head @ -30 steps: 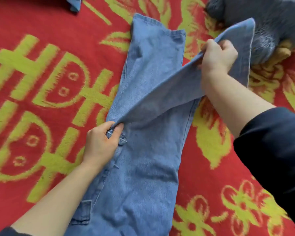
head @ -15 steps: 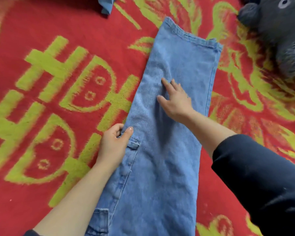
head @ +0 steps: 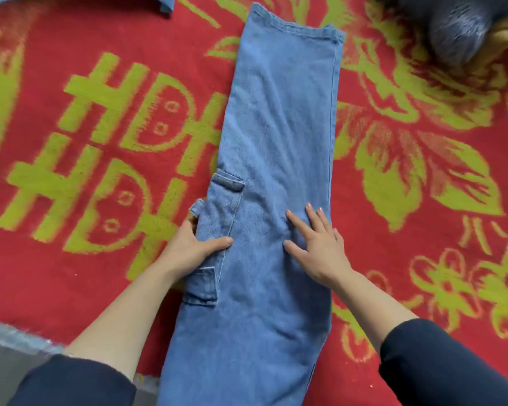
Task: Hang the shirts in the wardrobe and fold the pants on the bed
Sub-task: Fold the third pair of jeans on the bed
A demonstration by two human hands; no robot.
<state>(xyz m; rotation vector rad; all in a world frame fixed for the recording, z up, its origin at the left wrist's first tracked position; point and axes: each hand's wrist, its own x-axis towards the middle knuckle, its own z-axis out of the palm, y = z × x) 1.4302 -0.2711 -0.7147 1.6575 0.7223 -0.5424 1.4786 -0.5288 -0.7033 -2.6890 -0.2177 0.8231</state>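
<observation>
Light blue jeans [head: 279,136] lie folded lengthwise, one leg on the other, on the red and green bed cover [head: 71,259], hems at the far end. My left hand [head: 192,247] grips the jeans' left edge beside a pocket, thumb on top and fingers tucked under the fabric. My right hand [head: 317,244] presses flat on the denim near the right edge, fingers spread and straight. The waist end runs out of view at the bottom.
A grey plush toy [head: 458,33] sits at the top right, close to the hems. A corner of another blue garment [head: 165,4] shows at the top edge. The bed's edge [head: 15,332] and grey floor are at the bottom left.
My right hand let go of the lifted leg, which now lies flat on the other, then slid back along the denim toward me. My left hand shifted nearer along the left edge.
</observation>
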